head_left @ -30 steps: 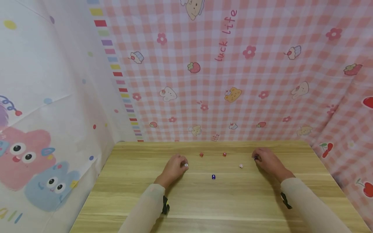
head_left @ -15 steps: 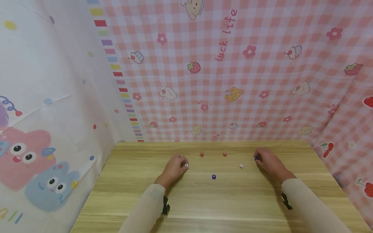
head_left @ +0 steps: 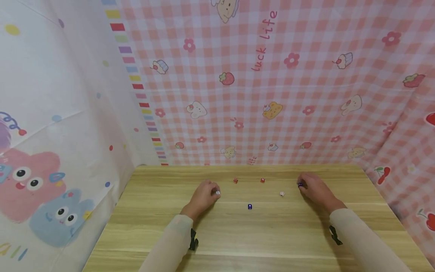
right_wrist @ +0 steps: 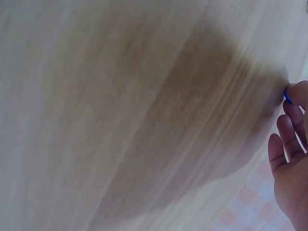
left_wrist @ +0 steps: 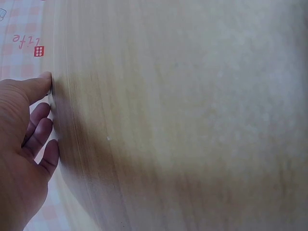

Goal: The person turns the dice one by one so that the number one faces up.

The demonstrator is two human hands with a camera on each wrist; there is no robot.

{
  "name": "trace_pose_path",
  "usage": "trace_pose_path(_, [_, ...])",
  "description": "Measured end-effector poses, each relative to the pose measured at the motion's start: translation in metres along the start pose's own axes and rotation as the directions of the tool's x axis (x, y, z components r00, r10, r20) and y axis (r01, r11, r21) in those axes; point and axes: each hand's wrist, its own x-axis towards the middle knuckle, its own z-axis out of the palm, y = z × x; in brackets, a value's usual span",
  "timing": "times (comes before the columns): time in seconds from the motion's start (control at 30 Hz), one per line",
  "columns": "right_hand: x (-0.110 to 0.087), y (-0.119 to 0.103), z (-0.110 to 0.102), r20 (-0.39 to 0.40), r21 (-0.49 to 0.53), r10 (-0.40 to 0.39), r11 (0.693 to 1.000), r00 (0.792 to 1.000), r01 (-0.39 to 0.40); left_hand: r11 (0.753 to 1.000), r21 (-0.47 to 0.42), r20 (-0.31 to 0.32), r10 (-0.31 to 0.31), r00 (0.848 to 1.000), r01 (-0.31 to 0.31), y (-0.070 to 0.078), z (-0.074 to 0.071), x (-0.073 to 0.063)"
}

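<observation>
In the head view my left hand pinches a small white die between thumb and index finger, low over the wooden table. Off to the right, my right hand pinches a dark blue die at its fingertips. A sliver of that blue die shows by the thumb in the right wrist view. Between the hands lie two red dice, the left one and the right one, plus a white die and a blue die.
A pink checked cloth with printed cartoons hangs behind the table's back edge. At the left hangs a white cloth with printed figures. Both wrists carry a dark strap, the left strap and the right strap.
My right hand's fingers have shifted slightly to the right around the blue die. The left hand and the loose dice stay where they were.
</observation>
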Motion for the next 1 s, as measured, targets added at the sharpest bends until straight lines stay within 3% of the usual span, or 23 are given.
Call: trace_pose_path(1.0, [-0.0011,-0.0077,0.0001,-0.006,-0.055,0.009,0.998,1.000,-0.010,1.000,0.004,-0.003,0.002,1.000,-0.002,-0.0019,0.0016,-0.0002])
